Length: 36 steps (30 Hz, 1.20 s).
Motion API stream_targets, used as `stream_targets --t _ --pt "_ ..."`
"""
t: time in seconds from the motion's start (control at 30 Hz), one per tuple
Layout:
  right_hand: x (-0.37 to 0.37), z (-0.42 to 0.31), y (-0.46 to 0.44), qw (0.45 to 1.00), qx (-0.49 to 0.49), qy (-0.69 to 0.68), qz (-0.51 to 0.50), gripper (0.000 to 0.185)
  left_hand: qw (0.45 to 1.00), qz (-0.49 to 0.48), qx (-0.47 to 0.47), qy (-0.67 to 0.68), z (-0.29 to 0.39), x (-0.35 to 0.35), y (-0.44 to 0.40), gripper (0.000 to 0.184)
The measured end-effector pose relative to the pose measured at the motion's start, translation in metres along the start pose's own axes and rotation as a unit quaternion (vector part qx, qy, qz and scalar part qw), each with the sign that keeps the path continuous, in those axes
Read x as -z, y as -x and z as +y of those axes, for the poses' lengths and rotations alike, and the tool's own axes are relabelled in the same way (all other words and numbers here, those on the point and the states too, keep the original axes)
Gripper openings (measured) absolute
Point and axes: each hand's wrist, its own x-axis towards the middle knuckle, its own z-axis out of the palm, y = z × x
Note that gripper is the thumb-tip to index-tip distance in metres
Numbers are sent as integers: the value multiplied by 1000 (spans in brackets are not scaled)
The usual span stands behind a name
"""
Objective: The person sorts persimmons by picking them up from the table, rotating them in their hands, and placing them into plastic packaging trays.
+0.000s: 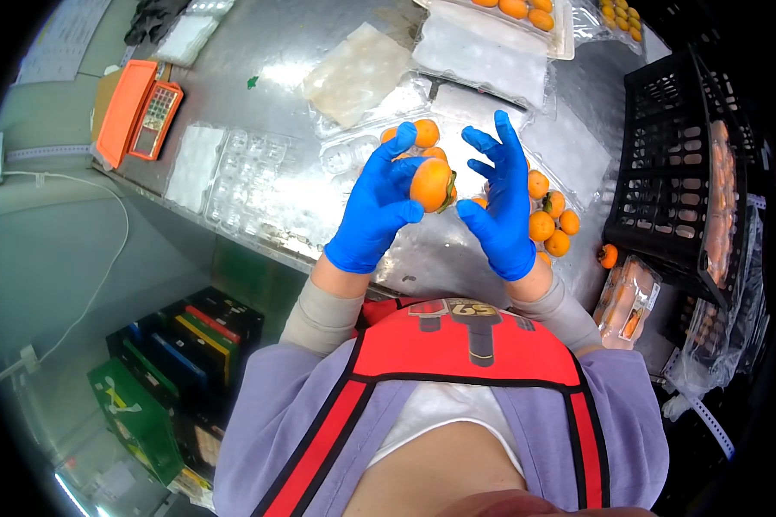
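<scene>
My left hand (372, 207), in a blue glove, has its thumb and fingers closed around an orange persimmon (428, 184) whose green leafy cap faces right. My right hand (502, 202), gloved in blue as well, is raised just to the right of that fruit. Its fingers are spread and the palm is empty, with a small gap to the persimmon. Behind both hands, more persimmons (426, 133) sit near a clear plastic tray. Several loose persimmons (541, 226) lie on the metal table beside my right wrist, some partly hidden by it.
A black crate (664, 172) holding packed fruit stands on the right, with a wrapped pack (628, 302) below it. White padding sheets (483, 56) and clear trays (243, 177) cover parts of the metal table (276, 86). An orange scale (138, 114) stands at the left edge.
</scene>
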Motion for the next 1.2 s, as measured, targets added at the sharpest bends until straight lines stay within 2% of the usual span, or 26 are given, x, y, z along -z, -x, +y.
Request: stream_targets --t 0.13,0.2,0.23,0.27,0.3,0.33,0.4,0.5,0.67,0.73,0.83,0.87,0.9,0.93,0.97,1.0,1.03,1.07,1.1,1.17,1.2 --pt "-2 -1 2 997 -45 -66 -2 87 1000 -6 -9 -2 1 -4 1 93" --pt "0 6 6 981 -118 -145 -42 78 994 -4 -63 -87 0 -5 2 90" --pt "0 8 6 982 -118 -145 -42 78 994 -4 -63 -86 0 -3 3 90" --pt "-1 10 7 978 -129 -158 -38 76 950 6 -148 -276 1 1 5 89" --pt "-1 11 8 975 -140 -169 -34 73 862 15 -225 -453 3 2 6 88" --pt "0 11 9 971 -152 -180 -29 70 864 14 -225 -451 5 0 6 88" --pt "-1 10 9 973 -172 -152 -6 69 725 31 -290 -624 12 -8 6 79" --pt "-1 10 10 974 -188 -127 15 65 694 40 -309 -649 14 -15 3 72" --pt "0 11 10 969 -210 -132 -10 63 712 33 -288 -640 6 -16 1 69" --pt "0 12 9 949 -258 -177 -23 62 725 31 -274 -631 5 -16 0 67" --pt "-1 8 8 968 -210 -140 -16 63 756 7 -249 -605 2 -11 -1 76" --pt "-2 8 9 968 -210 -140 -16 63 822 21 -206 -531 1 -10 -1 82" --pt "-5 8 10 984 -154 -88 14 64 878 34 -161 -450 0 -10 0 87" --pt "-7 8 11 994 -97 -35 43 65 878 34 -161 -450 1 -8 0 87" --pt "-6 7 11 998 -31 23 50 68 941 41 -88 -326 1 -6 0 88" --pt "-6 8 12 998 -31 23 50 68 980 47 -13 -193 2 -5 0 90" --pt "-6 11 14 995 32 76 62 67 980 48 -12 -194 1 -5 0 90" --pt "-6 15 16 985 96 128 73 67 993 32 35 -104 0 -6 0 88" --pt "-5 19 17 985 96 127 72 67 997 16 81 -13 -1 -6 0 87" --pt "-1 27 18 952 206 222 44 66 997 -4 74 0 -14 -4 1 85" --pt "-1 26 17 952 207 221 44 66 997 -25 67 14 -19 -6 0 84"
